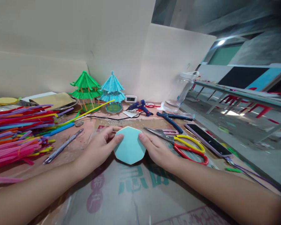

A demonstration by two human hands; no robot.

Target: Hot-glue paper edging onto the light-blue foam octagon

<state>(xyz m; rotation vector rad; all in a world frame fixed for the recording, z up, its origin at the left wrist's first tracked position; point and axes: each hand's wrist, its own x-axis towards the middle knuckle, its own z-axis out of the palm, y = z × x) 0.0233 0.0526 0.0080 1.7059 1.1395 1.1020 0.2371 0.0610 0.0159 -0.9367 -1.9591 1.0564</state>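
Note:
A light blue octagonal piece, flat-faced with a pale rim, is held up over the printed cardboard. My left hand grips its left edge, thumb on the face and fingers behind. On the opposite edge my right hand pinches it the same way, its other fingers partly hidden. Close to the right hand lie scissors with one yellow and one red handle, and small pink snips. Farther back stand a green pavilion model and a light blue one.
Bundles of coloured pipe cleaners fill the left side, with a pen beside them. A blue glue gun, blue pliers, a phone and a clear jug lie or stand to the right. White boards rise behind.

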